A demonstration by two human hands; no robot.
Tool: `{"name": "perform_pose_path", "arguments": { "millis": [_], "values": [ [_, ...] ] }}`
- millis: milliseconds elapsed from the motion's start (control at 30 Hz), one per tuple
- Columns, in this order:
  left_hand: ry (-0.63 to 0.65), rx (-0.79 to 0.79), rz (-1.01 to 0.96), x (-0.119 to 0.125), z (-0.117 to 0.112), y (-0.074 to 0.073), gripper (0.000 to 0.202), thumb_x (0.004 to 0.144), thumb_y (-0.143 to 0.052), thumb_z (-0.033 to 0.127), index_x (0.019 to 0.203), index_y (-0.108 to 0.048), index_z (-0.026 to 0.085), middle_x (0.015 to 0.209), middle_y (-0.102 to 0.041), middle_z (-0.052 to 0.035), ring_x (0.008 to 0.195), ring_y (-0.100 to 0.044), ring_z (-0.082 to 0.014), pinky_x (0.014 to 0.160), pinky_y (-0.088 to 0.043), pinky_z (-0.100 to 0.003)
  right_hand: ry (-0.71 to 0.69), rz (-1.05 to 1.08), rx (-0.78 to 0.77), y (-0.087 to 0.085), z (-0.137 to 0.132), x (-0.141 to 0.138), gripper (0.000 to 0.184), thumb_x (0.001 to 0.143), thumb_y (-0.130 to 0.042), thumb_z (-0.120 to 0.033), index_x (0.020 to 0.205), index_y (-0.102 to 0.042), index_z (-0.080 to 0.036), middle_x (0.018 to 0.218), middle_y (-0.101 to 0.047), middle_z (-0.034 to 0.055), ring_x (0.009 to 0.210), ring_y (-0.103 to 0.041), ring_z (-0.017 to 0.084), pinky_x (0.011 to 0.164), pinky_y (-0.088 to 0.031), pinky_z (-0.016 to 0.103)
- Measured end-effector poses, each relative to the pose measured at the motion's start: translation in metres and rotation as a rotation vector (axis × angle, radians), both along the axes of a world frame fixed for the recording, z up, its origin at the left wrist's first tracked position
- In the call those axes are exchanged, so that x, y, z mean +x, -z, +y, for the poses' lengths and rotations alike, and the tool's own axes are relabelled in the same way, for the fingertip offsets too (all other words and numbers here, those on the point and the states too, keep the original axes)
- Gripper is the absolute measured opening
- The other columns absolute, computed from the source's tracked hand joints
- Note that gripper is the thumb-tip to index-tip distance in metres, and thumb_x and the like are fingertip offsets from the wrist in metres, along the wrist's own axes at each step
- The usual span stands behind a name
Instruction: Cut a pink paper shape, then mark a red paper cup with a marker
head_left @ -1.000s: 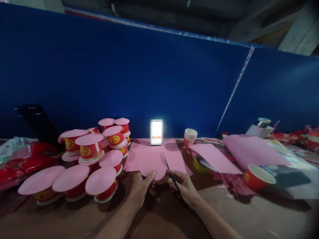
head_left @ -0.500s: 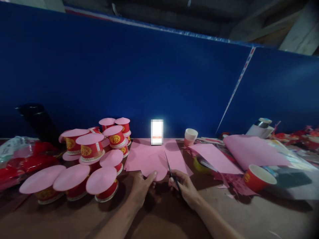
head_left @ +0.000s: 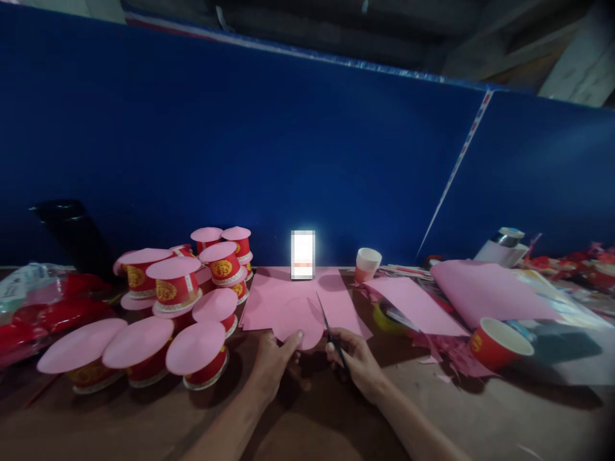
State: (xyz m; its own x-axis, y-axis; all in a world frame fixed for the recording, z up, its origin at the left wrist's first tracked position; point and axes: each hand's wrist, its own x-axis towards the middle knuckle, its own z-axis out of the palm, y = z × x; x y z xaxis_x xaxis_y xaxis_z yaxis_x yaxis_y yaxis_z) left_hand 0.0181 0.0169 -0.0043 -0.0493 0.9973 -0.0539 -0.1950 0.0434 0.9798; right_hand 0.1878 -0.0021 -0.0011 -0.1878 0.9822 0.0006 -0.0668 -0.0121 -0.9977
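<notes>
Left hand (head_left: 273,360) pinches the rounded pink paper piece (head_left: 298,320) at its near edge; right hand (head_left: 354,360) is closed round thin black scissors (head_left: 329,326), blades at the paper's 3 o'clock edge. Pink-capped red cups (head_left: 195,351) crowd 9 o'clock; bare matte tabletop (head_left: 307,422) lies at 6 o'clock

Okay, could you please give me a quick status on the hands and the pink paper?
Left hand pinching rounded pink paper piece. Right hand gripping scissors, blades at its right edge. Pink-topped red cups close left, clear of hands.
</notes>
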Motion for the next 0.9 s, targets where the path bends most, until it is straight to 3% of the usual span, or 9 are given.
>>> {"name": "perform_pose_path", "arguments": {
  "millis": [400, 700, 900],
  "values": [
    [0.017, 0.025, -0.009, -0.0009, 0.0005, 0.0017, 0.025, 0.066, -0.066, 0.032, 0.078, -0.06, 0.01, 0.063, -0.061, -0.0029, 0.048, -0.049, -0.0097, 0.044, -0.041, -0.021, 0.011, -0.018, -0.015, 0.0035, 0.0008, 0.002, 0.044, 0.07, -0.068, -0.044, 0.102, -0.06, -0.016, 0.061, -0.049, -0.003, 0.047, -0.039, 0.006, 0.036, -0.027, 0.014],
    [0.012, -0.037, -0.002, -0.0005, 0.0014, 0.0019, 0.028, 0.065, -0.067, 0.037, 0.068, -0.06, 0.01, 0.05, -0.054, 0.0001, 0.042, -0.045, -0.0086, 0.04, -0.037, -0.021, 0.003, -0.022, -0.016, 0.0028, 0.0008, 0.0011, 0.042, 0.07, -0.068, -0.045, 0.1, -0.061, -0.015, 0.058, -0.047, -0.0042, 0.044, -0.036, 0.004, 0.035, -0.026, 0.014],
    [0.012, 0.006, 0.044, -0.0011, 0.0011, 0.0028, 0.03, 0.066, -0.067, 0.039, 0.069, -0.061, 0.01, 0.051, -0.055, 0.0001, 0.043, -0.045, -0.0084, 0.042, -0.038, -0.021, -0.021, -0.029, -0.02, 0.0024, 0.0008, 0.0018, 0.043, 0.07, -0.067, -0.044, 0.101, -0.059, -0.016, 0.06, -0.048, -0.0044, 0.045, -0.04, 0.005, 0.034, -0.029, 0.013]
  ]
}}
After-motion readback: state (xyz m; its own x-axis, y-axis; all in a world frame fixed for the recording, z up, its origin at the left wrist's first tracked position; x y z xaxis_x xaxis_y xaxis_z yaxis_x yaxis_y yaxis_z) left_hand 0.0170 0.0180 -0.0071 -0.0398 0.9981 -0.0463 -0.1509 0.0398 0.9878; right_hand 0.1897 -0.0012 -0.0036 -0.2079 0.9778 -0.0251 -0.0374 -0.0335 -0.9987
